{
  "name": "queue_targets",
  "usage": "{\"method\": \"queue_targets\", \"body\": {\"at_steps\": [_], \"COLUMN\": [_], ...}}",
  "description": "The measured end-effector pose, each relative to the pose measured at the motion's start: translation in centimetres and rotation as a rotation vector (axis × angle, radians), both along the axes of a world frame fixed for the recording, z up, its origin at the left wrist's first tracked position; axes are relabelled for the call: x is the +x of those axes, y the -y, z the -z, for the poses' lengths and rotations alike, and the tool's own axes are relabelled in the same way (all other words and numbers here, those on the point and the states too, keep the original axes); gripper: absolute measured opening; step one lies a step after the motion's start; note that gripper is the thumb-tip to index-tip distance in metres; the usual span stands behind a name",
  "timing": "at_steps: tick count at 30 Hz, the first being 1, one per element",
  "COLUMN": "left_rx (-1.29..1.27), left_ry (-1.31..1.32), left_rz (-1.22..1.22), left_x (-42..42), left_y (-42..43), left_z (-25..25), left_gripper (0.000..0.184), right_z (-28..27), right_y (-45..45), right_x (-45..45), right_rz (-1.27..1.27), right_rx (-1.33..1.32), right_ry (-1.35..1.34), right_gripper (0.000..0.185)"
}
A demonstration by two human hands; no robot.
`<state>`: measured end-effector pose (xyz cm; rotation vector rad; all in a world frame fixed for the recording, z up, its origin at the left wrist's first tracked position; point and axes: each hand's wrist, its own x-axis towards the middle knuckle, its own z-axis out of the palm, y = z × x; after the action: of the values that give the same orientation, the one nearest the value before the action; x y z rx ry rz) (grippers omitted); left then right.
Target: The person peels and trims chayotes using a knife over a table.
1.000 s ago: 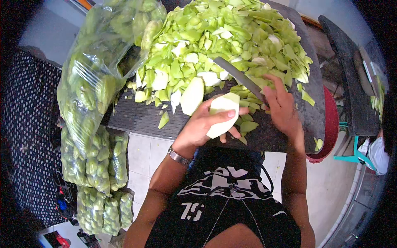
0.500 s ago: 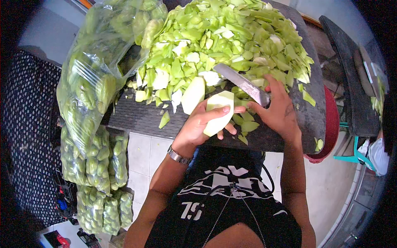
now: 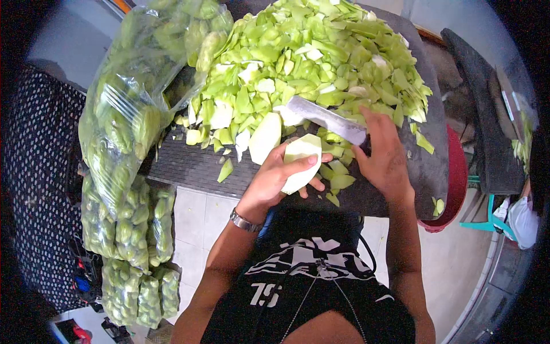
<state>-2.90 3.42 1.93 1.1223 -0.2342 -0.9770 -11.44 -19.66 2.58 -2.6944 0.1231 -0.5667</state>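
Note:
My left hand (image 3: 284, 174) is closed around a pale peeled chayote (image 3: 302, 160), thumb lying across its front. My right hand (image 3: 387, 153) grips a knife (image 3: 327, 120); its handle is hidden behind the fingers. The broad blade points up and left, above the chayote and apart from it. Just left of the held one, a second peeled chayote (image 3: 266, 136) rests at the edge of the peelings. A large heap of green peelings (image 3: 309, 57) covers the dark table (image 3: 189, 160) beyond my hands.
A big clear plastic bag of green chayotes (image 3: 129, 114) leans at the table's left. Several smaller filled bags (image 3: 134, 229) stack below it. A red tub (image 3: 452, 178) sits under the right edge, with a teal stool (image 3: 487, 218) farther right.
The knife blade has turned flatter, its tip shifting slightly left and down. My left hand still holds the chayote, now tilted a little differently.

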Motion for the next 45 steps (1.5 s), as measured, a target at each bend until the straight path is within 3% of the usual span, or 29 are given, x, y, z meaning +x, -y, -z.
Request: {"method": "queue_targets", "body": {"at_steps": [4,6,8,9,12,14,16,19,21,35,45], "left_rx": [0.011,-0.026,-0.050,-0.066,-0.105,-0.104,-0.106,-0.084,-0.065,-0.042,-0.125], "left_ry": [0.005,-0.005,-0.016,-0.024,-0.034,-0.012,-0.021,-0.013,-0.002,-0.003,-0.018], "left_rz": [0.002,-0.022,-0.024,-0.023,-0.037,-0.042,-0.057,-0.083,-0.089,-0.174,-0.115], "left_x": [0.2,0.0,0.0,-0.1,-0.3,-0.4,-0.6,-0.8,-1.0,-1.6,-1.3], "left_y": [-0.1,-0.3,-0.7,-0.8,-1.2,-1.3,-1.3,-1.3,-1.2,-0.7,-0.9], "left_z": [1.1,1.2,0.8,0.7,1.0,1.2,1.2,1.0,0.8,1.5,1.7], "left_gripper": [0.052,0.055,0.056,0.057,0.058,0.059,0.059,0.058,0.057,0.058,0.055], "right_z": [-3.3,-5.9,-5.4,-3.8,5.9,13.1,25.2,29.3,30.6,28.5,29.4], "right_y": [2.3,4.2,9.6,13.7,28.9,35.2,42.5,35.4,31.9,21.5,20.9], "right_x": [-3.4,-6.4,-9.9,-12.2,-21.0,-25.3,-30.4,-31.1,-29.7,-1.5,4.9], "right_rz": [0.046,0.236,0.443,0.532,0.737,0.932,0.643,0.900,0.955,0.426,0.389], "right_rx": [-0.001,0.240,0.130,0.210,0.421,0.466,0.328,0.483,0.515,0.520,0.513], "right_ry": [0.095,0.228,0.401,0.465,0.580,0.318,0.177,-0.289,-0.385,-0.335,-0.430], "right_gripper": [0.058,0.039,0.025,0.022,0.023,0.031,0.035,0.035,0.035,0.035,0.035]}}
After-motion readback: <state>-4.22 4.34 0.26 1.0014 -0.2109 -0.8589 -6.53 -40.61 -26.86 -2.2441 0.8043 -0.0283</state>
